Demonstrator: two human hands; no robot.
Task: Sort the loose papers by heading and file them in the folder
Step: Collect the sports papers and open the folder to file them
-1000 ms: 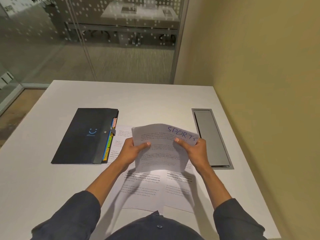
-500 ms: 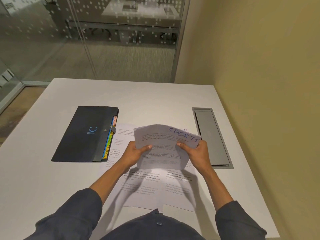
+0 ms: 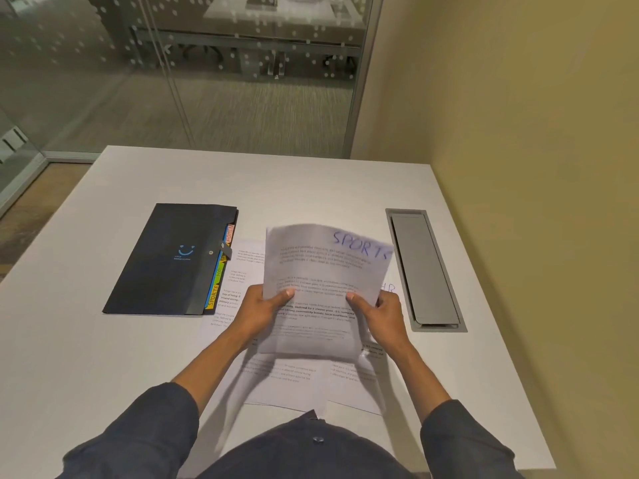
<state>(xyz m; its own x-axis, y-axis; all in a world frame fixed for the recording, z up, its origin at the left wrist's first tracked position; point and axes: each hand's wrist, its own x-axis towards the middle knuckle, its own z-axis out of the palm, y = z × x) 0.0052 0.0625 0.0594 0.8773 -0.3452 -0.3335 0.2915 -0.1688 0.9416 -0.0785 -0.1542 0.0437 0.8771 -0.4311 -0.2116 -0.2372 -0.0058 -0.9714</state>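
Note:
Both hands hold up a small stack of printed sheets (image 3: pixel 321 271) headed SPORTS in blue ink, blurred by motion. My left hand (image 3: pixel 264 311) grips its left edge and my right hand (image 3: pixel 382 314) grips its right edge, thumbs on the front. Under it, several loose papers (image 3: pixel 294 382) lie spread on the white table (image 3: pixel 103 357); one shows a blue HR heading (image 3: pixel 389 288). A closed dark blue folder (image 3: pixel 173 261) with a smile logo lies to the left, with coloured index tabs (image 3: pixel 219 271) marked SPORTS and HR along its right edge.
A grey metal cable hatch (image 3: pixel 423 267) is set into the table to the right of the papers. A yellow wall runs along the right side. A glass partition stands behind the table's far edge.
The SPORTS stack, bent over at the top before, has swung upright and straightened out. Both hands kept their grip and stayed in about the same place.

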